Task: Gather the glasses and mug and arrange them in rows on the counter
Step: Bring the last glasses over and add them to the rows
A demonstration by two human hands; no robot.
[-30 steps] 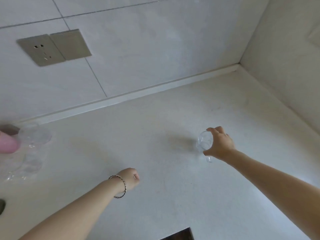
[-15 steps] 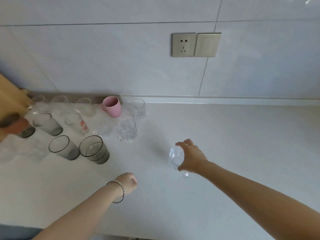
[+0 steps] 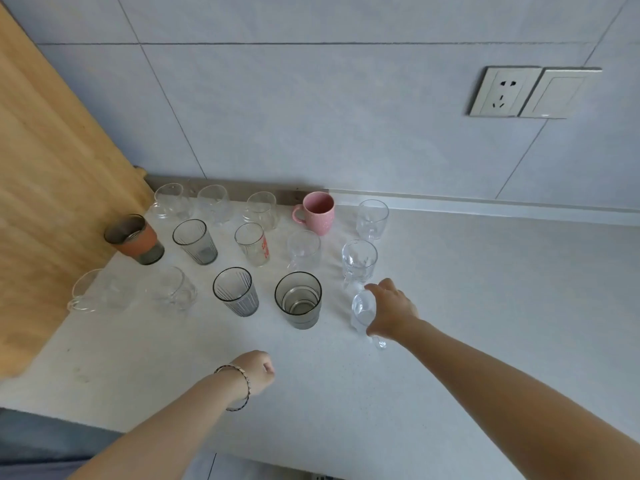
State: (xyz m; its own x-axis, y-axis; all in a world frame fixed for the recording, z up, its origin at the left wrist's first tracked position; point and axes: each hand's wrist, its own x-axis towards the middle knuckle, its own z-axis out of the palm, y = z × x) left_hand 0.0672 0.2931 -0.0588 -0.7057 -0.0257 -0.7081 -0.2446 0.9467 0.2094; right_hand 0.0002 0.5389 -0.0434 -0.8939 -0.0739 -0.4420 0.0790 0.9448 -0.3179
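My right hand [image 3: 393,311] grips a small clear glass [image 3: 363,311] just to the right of a grey tumbler [image 3: 299,303], at the right end of the front row. Several glasses stand in three rows on the white counter [image 3: 485,323]. A pink mug [image 3: 317,212] is in the back row, with a clear glass [image 3: 372,219] to its right. Another clear glass [image 3: 358,263] stands right behind the held one. My left hand [image 3: 258,372] is a closed fist over the counter's front, holding nothing.
A wooden board [image 3: 52,168] leans at the left, beside an orange-banded tumbler [image 3: 135,240]. A wall socket and switch [image 3: 533,91] sit on the tiled wall at the upper right. The counter's front edge runs along the bottom.
The view swung left, bringing the rows of glasses into sight. My right hand carried the small clear glass leftward up to the end of the front row. The left fist stayed put.
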